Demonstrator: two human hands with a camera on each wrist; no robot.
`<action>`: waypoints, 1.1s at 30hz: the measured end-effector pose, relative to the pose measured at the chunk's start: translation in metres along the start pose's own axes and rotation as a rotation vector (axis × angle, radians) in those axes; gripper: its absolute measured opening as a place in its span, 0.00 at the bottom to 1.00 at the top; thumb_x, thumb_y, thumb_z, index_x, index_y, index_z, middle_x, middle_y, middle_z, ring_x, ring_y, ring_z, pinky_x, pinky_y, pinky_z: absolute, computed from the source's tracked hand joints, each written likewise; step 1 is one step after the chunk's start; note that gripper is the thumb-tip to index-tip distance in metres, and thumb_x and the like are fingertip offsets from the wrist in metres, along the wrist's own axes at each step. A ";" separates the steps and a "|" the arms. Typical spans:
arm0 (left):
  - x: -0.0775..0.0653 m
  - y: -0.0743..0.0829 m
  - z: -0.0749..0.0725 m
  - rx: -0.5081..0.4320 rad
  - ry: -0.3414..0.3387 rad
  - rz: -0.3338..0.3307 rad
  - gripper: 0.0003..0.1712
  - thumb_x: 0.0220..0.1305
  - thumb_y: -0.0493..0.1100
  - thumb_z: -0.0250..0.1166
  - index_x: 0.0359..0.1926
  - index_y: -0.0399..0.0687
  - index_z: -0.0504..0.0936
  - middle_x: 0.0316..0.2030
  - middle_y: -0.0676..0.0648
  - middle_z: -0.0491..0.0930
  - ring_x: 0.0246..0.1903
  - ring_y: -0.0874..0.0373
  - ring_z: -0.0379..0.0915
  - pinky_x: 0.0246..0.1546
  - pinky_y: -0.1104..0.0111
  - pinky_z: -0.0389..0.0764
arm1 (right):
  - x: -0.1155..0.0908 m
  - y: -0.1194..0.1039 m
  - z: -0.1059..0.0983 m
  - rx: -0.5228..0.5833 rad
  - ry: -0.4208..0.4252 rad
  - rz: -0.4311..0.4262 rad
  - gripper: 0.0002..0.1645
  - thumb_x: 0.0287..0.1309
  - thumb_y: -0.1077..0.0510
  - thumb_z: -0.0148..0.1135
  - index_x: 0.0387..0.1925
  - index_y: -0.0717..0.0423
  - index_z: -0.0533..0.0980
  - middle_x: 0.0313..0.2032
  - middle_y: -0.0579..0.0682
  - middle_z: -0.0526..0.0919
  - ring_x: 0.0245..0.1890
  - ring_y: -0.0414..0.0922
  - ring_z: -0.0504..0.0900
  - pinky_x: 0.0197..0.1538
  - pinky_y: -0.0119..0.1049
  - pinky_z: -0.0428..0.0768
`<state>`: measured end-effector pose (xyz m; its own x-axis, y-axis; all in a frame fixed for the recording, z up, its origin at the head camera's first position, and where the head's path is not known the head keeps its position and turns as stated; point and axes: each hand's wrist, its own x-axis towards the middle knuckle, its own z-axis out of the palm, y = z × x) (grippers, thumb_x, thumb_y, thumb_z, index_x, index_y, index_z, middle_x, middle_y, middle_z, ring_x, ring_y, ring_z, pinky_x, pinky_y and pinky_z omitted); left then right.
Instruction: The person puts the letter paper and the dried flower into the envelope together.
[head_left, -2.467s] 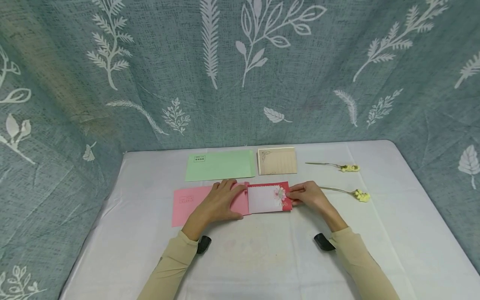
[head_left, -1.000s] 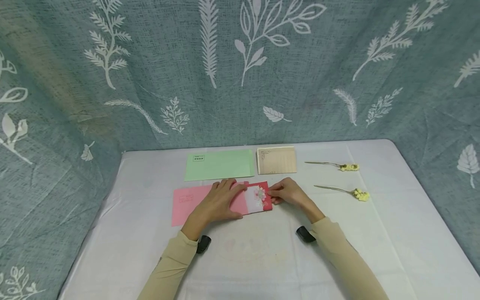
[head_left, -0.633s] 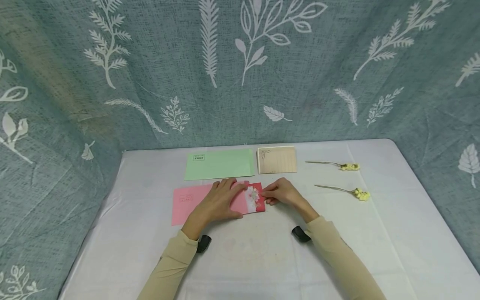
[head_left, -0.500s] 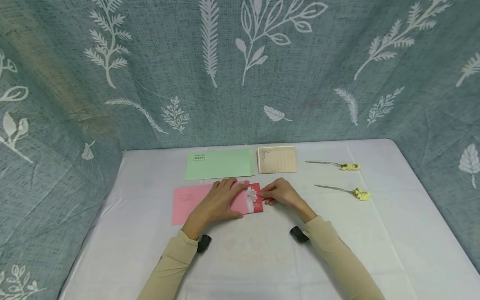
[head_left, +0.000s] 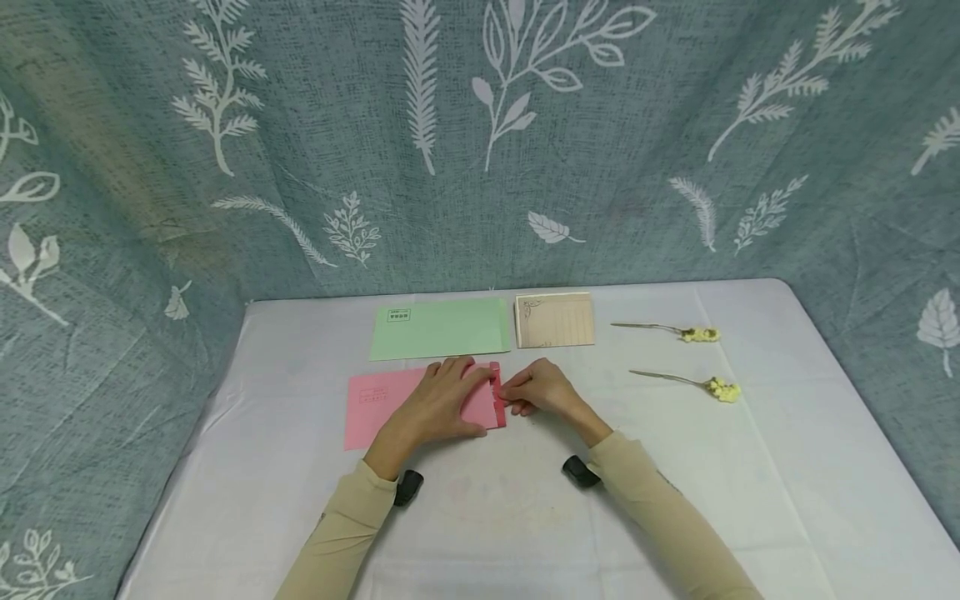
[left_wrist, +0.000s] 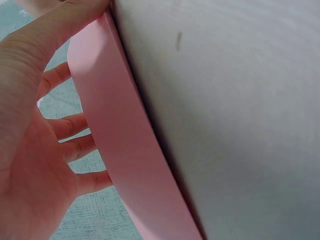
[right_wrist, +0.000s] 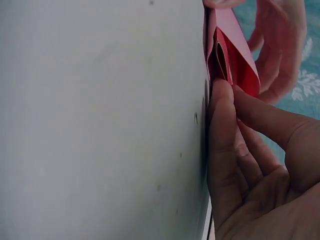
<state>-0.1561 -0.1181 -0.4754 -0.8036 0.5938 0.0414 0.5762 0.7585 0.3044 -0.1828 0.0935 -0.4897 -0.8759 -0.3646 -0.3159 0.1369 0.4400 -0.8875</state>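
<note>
A pink envelope lies flat on the white-covered table, its mouth facing right. My left hand spans it, thumb at the near edge and fingers at the far edge. In the left wrist view the envelope bows upward between thumb and fingers. A red folded card sits mostly inside, with only a narrow red strip showing at the mouth. My right hand pinches that end between thumb and forefinger. The right wrist view shows the folded card within the gaping envelope mouth.
Behind the pink envelope lies a green envelope, with a stack of beige note cards to its right. Two yellow flower stems lie at the right. A patterned blue-green curtain hangs behind the table.
My right hand has moved left, sliding the red card into the pink envelope until its floral front is covered. My left hand and the envelope have stayed in place.
</note>
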 end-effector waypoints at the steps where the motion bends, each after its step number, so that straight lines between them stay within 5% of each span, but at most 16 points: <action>1: 0.000 0.000 0.000 0.002 0.001 0.003 0.46 0.45 0.57 0.79 0.66 0.53 0.71 0.59 0.41 0.68 0.61 0.45 0.63 0.61 0.49 0.63 | 0.000 -0.001 0.002 -0.004 -0.001 -0.005 0.09 0.59 0.63 0.67 0.37 0.68 0.85 0.25 0.54 0.87 0.16 0.36 0.79 0.25 0.28 0.80; 13: 0.000 -0.001 0.002 0.008 0.004 0.015 0.48 0.45 0.58 0.79 0.66 0.51 0.71 0.59 0.41 0.69 0.61 0.45 0.63 0.60 0.48 0.64 | 0.007 -0.008 0.019 -0.025 -0.013 -0.031 0.08 0.58 0.66 0.63 0.31 0.68 0.85 0.15 0.49 0.81 0.13 0.36 0.77 0.21 0.26 0.77; 20: 0.001 -0.001 0.003 0.004 0.004 0.018 0.47 0.45 0.57 0.78 0.66 0.51 0.71 0.59 0.41 0.69 0.62 0.45 0.63 0.61 0.49 0.64 | 0.006 -0.009 0.019 0.044 -0.080 -0.015 0.09 0.61 0.69 0.59 0.35 0.72 0.83 0.16 0.52 0.82 0.14 0.37 0.78 0.22 0.26 0.78; 33: 0.001 -0.002 0.000 0.026 -0.011 0.003 0.48 0.45 0.59 0.78 0.67 0.53 0.71 0.60 0.41 0.68 0.62 0.44 0.62 0.61 0.49 0.64 | 0.001 -0.010 0.006 0.028 -0.076 -0.033 0.11 0.62 0.65 0.61 0.40 0.70 0.84 0.22 0.52 0.85 0.18 0.36 0.78 0.24 0.26 0.77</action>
<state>-0.1580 -0.1188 -0.4758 -0.8003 0.5988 0.0312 0.5823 0.7635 0.2792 -0.1824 0.0833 -0.4833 -0.8427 -0.4401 -0.3099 0.1225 0.4039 -0.9066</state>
